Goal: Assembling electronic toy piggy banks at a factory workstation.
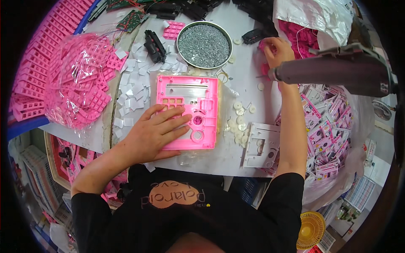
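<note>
A pink plastic housing [211, 114] with square and round openings lies on the worktop in front of me, on something pale beige that shows at its right edge. My left hand [158, 128] lies over its left side, fingers stretched flat across it and thumb along the near edge. Out to the far right, my right hand [278, 49] is closed, its fingers curled at a small pink piece [262, 45] that is mostly hidden. Beside it is a white plastic bag [314, 19] with pink parts [297, 40]. A dark electric screwdriver [333, 69] crosses in front of my right wrist.
A round tin of small screws [204, 45] stands beyond the housing. White paper squares [130, 90] lie left, and pale round discs [239, 122] right. A white panel [261, 145] lies near the front edge. Bagged pink keypads [80, 80] and printed pieces [327, 130] flank me.
</note>
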`<state>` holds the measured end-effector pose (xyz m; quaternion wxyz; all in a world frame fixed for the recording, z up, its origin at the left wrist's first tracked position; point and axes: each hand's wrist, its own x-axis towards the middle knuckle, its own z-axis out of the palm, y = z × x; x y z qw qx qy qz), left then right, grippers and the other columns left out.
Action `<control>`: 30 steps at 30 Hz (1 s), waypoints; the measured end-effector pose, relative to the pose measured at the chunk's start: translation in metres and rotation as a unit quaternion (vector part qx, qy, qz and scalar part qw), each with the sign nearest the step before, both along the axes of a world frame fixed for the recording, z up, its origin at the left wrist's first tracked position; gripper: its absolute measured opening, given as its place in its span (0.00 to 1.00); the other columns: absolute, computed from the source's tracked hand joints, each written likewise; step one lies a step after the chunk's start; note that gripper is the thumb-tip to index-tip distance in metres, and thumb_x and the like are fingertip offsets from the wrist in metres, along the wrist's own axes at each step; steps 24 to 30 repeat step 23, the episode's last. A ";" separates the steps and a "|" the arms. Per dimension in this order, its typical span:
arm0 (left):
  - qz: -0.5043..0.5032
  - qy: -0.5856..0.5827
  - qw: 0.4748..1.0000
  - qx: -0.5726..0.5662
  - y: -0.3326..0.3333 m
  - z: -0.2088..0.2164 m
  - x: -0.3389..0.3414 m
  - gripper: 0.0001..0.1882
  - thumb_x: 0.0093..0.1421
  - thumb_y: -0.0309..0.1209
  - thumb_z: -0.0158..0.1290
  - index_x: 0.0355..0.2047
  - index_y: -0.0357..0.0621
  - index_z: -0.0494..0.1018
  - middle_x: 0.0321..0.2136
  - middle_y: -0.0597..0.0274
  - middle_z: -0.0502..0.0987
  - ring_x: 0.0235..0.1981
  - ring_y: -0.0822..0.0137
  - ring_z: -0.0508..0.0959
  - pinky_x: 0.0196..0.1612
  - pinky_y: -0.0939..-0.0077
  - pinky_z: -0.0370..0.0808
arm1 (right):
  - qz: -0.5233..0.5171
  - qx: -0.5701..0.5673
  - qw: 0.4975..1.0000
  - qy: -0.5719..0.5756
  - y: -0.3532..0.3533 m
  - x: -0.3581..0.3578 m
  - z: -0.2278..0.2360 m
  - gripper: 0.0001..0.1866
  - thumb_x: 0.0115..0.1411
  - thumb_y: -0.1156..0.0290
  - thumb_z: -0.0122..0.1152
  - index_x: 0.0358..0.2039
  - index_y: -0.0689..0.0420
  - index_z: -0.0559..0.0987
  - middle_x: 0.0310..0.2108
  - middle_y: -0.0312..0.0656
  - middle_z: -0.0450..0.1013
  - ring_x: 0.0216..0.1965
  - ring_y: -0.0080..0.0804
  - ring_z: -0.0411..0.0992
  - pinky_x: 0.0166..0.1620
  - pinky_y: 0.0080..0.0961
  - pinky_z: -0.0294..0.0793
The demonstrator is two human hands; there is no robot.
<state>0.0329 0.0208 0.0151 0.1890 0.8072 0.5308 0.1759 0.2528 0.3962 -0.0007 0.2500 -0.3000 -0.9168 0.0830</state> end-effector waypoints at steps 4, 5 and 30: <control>-0.002 -0.004 1.000 0.001 0.004 0.001 0.001 0.31 0.53 0.46 0.64 0.55 0.47 0.74 0.64 0.63 0.68 0.67 0.61 0.64 0.68 0.54 0.56 | 0.078 0.150 0.980 -0.104 -0.016 0.031 -0.011 0.11 0.59 0.68 0.64 0.41 0.56 0.82 0.35 0.42 0.78 0.36 0.37 0.76 0.43 0.34 0.74; 0.002 -0.006 1.000 0.002 0.003 0.000 0.001 0.30 0.53 0.46 0.64 0.55 0.47 0.74 0.64 0.63 0.68 0.67 0.61 0.64 0.68 0.54 0.56 | 0.041 0.030 0.990 -0.132 -0.035 0.031 0.006 0.14 0.57 0.66 0.65 0.43 0.56 0.82 0.37 0.44 0.78 0.40 0.42 0.75 0.45 0.37 0.73; 0.003 -0.029 1.000 0.008 0.005 -0.006 0.004 0.32 0.50 0.43 0.66 0.55 0.49 0.73 0.64 0.59 0.68 0.68 0.55 0.64 0.69 0.49 0.55 | -0.069 -0.034 0.974 -0.212 -0.198 0.111 -0.007 0.43 0.53 0.46 0.68 0.67 0.48 0.67 0.73 0.50 0.51 0.73 0.55 0.45 0.68 0.66 0.36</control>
